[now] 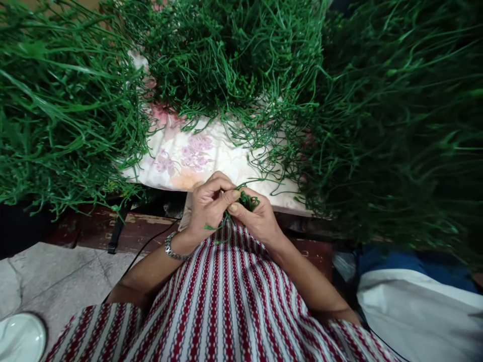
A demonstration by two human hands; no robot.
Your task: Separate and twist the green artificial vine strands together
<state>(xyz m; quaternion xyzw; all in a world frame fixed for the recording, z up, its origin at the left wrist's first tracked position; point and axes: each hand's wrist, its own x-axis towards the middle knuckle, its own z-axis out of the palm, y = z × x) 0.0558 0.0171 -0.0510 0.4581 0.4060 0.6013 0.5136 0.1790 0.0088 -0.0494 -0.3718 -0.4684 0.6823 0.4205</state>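
Observation:
My left hand (214, 202) and my right hand (253, 213) meet in front of my lap, thumbs and fingertips close together. Both are closed in a pinch on a small bundle of thin green stems (248, 201). Part of the bundle sticks up between the right thumb and fingers, and a few stem ends hang below the left hand. My fingers hide where exactly the stems are gripped. Just beyond the hands lies a white cloth (226, 151) with purple and orange flower prints, strewn with loose green stems (269, 151).
Large heaps of the same stems rise at the left (68, 110), the back middle (234, 55) and the right (400, 130). Worn reddish-brown wood (90, 226) runs below the cloth. A round white lid-like object (21, 337) is at the lower left, and a white bag (418, 306) at the lower right.

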